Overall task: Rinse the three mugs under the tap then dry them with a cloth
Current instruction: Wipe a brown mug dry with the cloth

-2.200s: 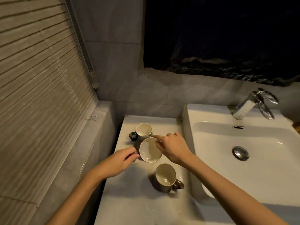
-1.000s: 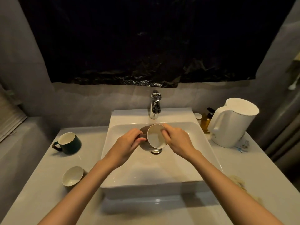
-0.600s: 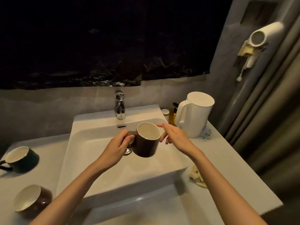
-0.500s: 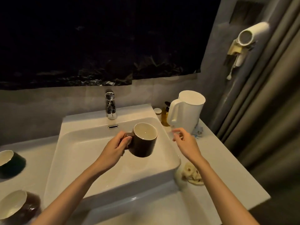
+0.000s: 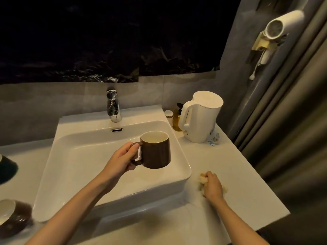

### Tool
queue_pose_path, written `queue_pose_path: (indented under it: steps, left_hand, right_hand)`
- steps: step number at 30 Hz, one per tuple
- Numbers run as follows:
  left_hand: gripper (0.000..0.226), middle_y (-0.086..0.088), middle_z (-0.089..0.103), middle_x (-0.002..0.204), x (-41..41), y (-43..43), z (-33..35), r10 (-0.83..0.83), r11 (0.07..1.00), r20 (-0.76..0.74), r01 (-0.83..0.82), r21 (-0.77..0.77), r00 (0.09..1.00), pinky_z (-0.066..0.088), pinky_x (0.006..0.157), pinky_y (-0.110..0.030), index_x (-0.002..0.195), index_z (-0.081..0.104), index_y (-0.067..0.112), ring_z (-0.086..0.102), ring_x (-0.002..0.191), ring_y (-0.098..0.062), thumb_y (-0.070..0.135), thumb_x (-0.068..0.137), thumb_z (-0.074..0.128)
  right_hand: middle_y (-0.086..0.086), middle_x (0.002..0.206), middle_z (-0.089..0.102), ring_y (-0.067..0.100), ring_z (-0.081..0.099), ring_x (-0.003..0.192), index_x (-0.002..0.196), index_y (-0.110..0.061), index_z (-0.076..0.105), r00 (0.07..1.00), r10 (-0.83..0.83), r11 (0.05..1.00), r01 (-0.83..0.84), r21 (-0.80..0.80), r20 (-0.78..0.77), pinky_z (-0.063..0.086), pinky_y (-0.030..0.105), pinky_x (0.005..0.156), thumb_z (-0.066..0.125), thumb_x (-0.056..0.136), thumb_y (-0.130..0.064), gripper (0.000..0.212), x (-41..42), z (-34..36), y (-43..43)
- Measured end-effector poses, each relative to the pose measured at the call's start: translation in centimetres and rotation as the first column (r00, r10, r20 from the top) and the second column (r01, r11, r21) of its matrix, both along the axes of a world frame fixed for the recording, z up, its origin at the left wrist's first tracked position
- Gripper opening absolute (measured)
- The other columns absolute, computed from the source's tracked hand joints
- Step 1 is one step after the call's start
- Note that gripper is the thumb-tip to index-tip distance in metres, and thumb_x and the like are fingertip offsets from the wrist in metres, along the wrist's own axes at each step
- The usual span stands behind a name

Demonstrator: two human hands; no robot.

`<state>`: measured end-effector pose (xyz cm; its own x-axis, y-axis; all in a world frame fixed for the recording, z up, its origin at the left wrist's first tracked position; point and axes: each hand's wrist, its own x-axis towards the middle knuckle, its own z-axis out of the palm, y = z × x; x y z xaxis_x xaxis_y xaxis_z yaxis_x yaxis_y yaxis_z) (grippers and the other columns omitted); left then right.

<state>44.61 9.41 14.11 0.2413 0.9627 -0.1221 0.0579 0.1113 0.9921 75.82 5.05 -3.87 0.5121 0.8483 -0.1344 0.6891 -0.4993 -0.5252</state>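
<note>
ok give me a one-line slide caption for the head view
Left hand holds the brown mug by its handle over the basin while the right hand grips the cloth on the counter.

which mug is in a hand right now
The brown mug above the sink, its handle in the left hand. The dark mug and other brown mug sit on the counter, far left; the right hand grips the cloth.

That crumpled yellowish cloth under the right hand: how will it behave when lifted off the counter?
Probably floppy: the crumpled yellowish cloth bunches up under the right hand. Likely light, since curled fingers alone seem to gather it. It should not roll or tip, lying low on the white counter.
</note>
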Motion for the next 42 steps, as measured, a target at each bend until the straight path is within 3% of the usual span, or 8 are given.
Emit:
queue_pose_path:
  steps: [4,12,17,21,26,32,38,42]
  left_hand:
    - [0.026,-0.003,0.038,0.071,-0.7,0.6,0.9,0.035,0.998,-0.01,-0.035,-0.044,0.999,0.03,0.054,-0.023,0.084,0.052,0.013,0.031,0.057,-0.012,0.032,0.099,0.043]
    - [0.022,0.003,0.033,0.061,-3.2,1.8,3.6,0.138,0.99,0.011,-0.138,0.008,0.99,0.026,0.035,-0.016,0.089,0.049,0.011,0.027,0.038,-0.004,0.03,0.099,0.044]
    - [0.023,0.01,0.036,0.052,-7.0,1.9,4.9,0.173,0.982,-0.007,-0.172,0.078,0.985,0.023,0.032,-0.016,0.092,0.051,0.008,0.029,0.038,-0.003,0.027,0.1,0.042]
    - [0.027,0.008,0.039,0.055,-11.2,1.7,5.1,0.227,0.97,-0.085,-0.217,0.106,0.97,0.026,0.034,-0.018,0.085,0.052,0.008,0.033,0.043,-0.005,0.027,0.101,0.041]
    - [0.033,0.013,0.039,0.046,-15.8,1.8,5.6,0.276,0.96,-0.092,-0.27,0.079,0.957,0.025,0.035,-0.018,0.071,0.044,0.014,0.032,0.046,-0.01,0.028,0.1,0.041]
    - [0.031,0.009,0.03,0.05,-20.0,1.6,5.8,0.297,0.955,0.001,-0.297,0.0,0.955,0.016,0.037,-0.018,0.071,0.041,0.018,0.026,0.042,-0.007,0.028,0.1,0.039]
    - [0.035,0.008,0.029,0.051,-22.8,1.4,6.4,0.311,0.95,0.08,-0.31,-0.023,0.947,0.015,0.035,-0.015,0.067,0.038,0.018,0.022,0.037,-0.003,0.027,0.101,0.039]
    - [0.033,0.011,0.031,0.051,-24.4,1.5,6.7,0.34,0.94,0.083,-0.34,-0.017,0.937,0.017,0.035,-0.014,0.069,0.039,0.019,0.022,0.036,-0.002,0.029,0.101,0.039]
  right_hand:
    - [0.011,0.116,0.048,0.028,0.054,0.094,0.113,-0.009,0.053,0.99,-0.069,0.937,0.106,0.332,-0.12,0.04,0.029,0.079,0.047,0.093,-0.008,0.02,-2.3,6.1,1.2]
    - [-0.011,0.116,0.052,0.001,0.05,0.103,0.127,-0.022,0.047,0.9,0.435,0.623,-0.268,0.735,-0.04,0.042,0.005,0.085,0.065,0.087,-0.016,0.044,-14.5,19.8,2.9]
    - [-0.001,0.155,0.023,0.014,0.011,0.143,0.142,-0.019,0.041,0.685,0.661,0.466,-0.695,0.548,0.307,0.008,0.015,0.115,0.045,0.093,-0.027,0.049,-22.4,20.0,3.9]
    - [0.0,0.16,0.016,0.023,0.002,0.149,0.149,-0.017,0.028,0.505,0.695,0.312,-0.853,0.419,0.512,0.019,0.049,0.118,0.046,0.095,-0.021,0.058,-26.2,18.0,4.2]
    - [0.002,0.159,0.017,0.021,0.001,0.149,0.15,-0.012,0.027,0.562,0.667,0.368,-0.82,0.439,0.489,0.023,0.05,0.116,0.046,0.091,-0.02,0.063,-32.1,20.7,7.1]
    - [0.004,0.16,0.015,0.027,0.003,0.148,0.151,-0.012,0.024,0.306,0.663,0.208,-0.952,0.224,0.683,0.024,0.052,0.115,0.045,0.091,-0.024,0.064,-35.4,18.7,5.6]
    - [0.0,0.161,0.01,0.024,-0.004,0.149,0.152,-0.015,0.02,0.433,0.714,0.29,-0.898,0.329,0.551,0.018,0.048,0.118,0.033,0.092,-0.026,0.063,-39.1,20.8,7.6]
    - [-0.002,0.162,0.004,0.026,-0.008,0.148,0.153,-0.018,0.017,0.35,0.73,0.213,-0.933,0.29,0.587,0.018,0.053,0.117,0.041,0.093,-0.023,0.065,-38.9,19.2,6.2]
